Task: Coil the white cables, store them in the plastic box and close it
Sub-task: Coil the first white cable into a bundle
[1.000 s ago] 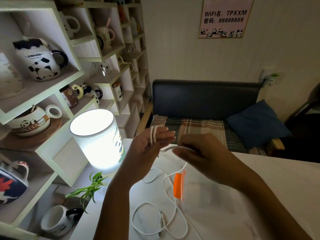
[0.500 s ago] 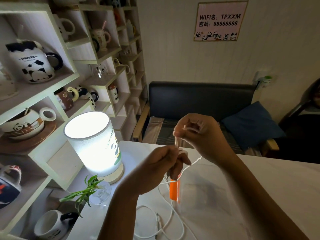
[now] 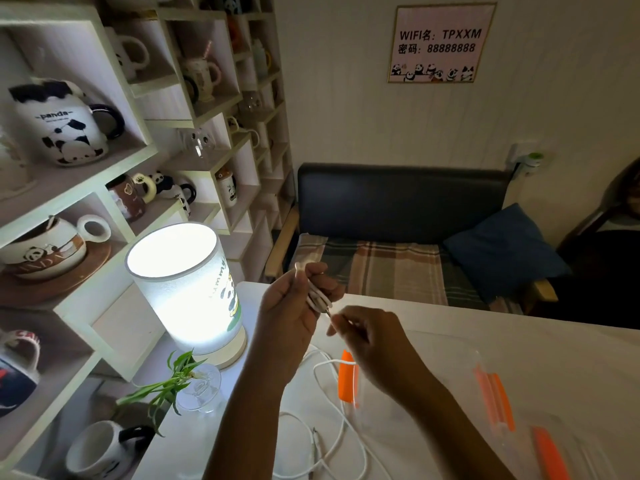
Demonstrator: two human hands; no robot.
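Note:
My left hand is raised above the white table and grips a small coil of white cable wound around its fingers. My right hand is just right of it and pinches the cable's metal plug end. A second white cable lies loose on the table below my arms. The clear plastic box with orange latches sits on the table under my right forearm. Its clear lid with orange clips lies to the right.
A lit cylindrical lamp stands at the table's left edge, with a small plant in a glass in front of it. Shelves of panda mugs fill the left. A dark sofa with a blue cushion sits behind the table.
My left hand rose and turned, with more cable wound on it. My right hand dropped from above the left to its lower right, now pinching the plug end.

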